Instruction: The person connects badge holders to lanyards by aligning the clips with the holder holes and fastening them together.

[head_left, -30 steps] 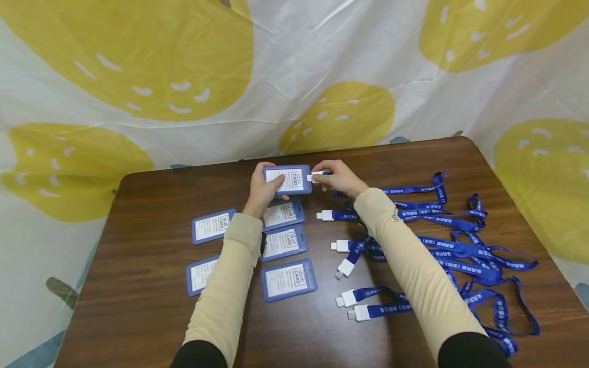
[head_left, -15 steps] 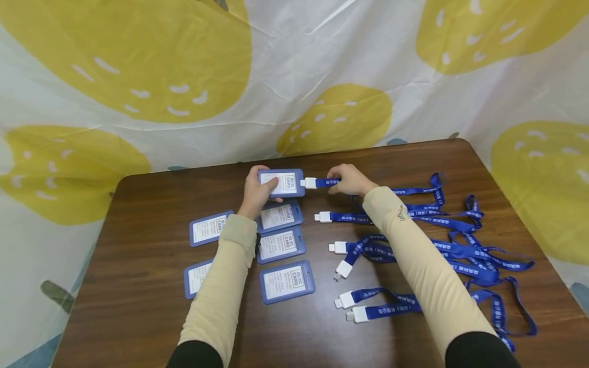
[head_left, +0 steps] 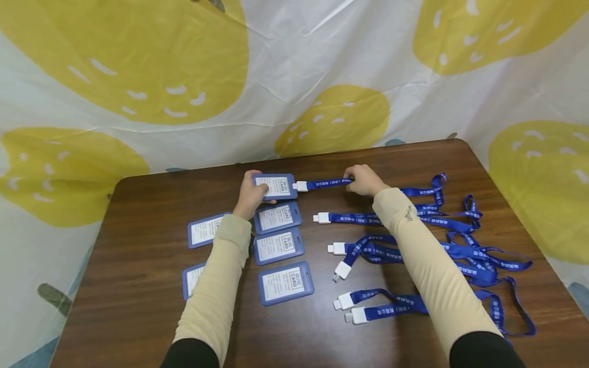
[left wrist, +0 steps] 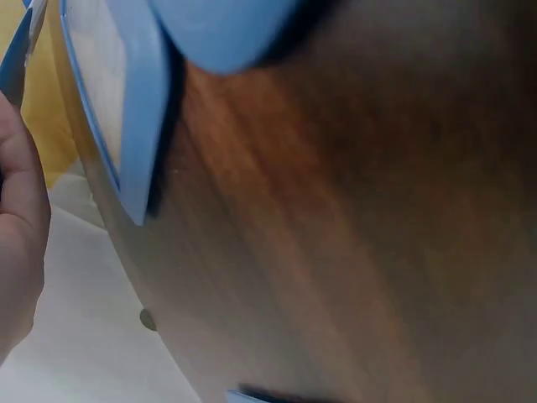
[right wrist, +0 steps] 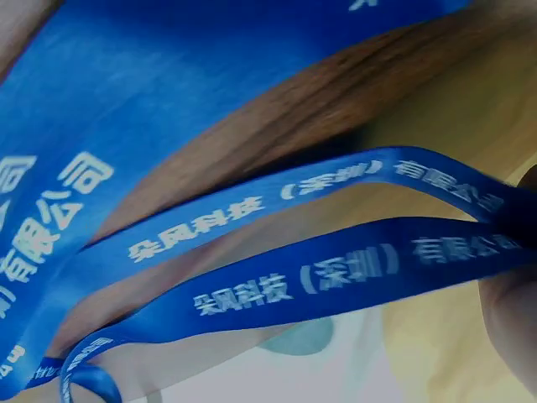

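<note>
In the head view my left hand [head_left: 250,198] grips a blue-framed ID card holder [head_left: 278,186] by its left end, thumb on its face. A white clip [head_left: 301,186] sits at the holder's right end. From it a blue lanyard [head_left: 327,183] with white lettering runs taut to my right hand [head_left: 366,181], which pinches the strap. The left wrist view catches only part of my left hand [left wrist: 18,218] at its edge. In the right wrist view, two strands of the lanyard [right wrist: 294,277] lead into my right hand [right wrist: 510,323].
Near my left forearm lie several more card holders [head_left: 286,283] on the brown wooden table [head_left: 138,214]. Several blue lanyards [head_left: 478,255] with white clips [head_left: 339,248] spread over the right side, partly under my right forearm. A lemon-patterned cloth [head_left: 276,66] hangs behind the table.
My right hand has gone from the white clip to a point further right along the strap. My left hand and the holder have shifted slightly left and towards me, with the clip following.
</note>
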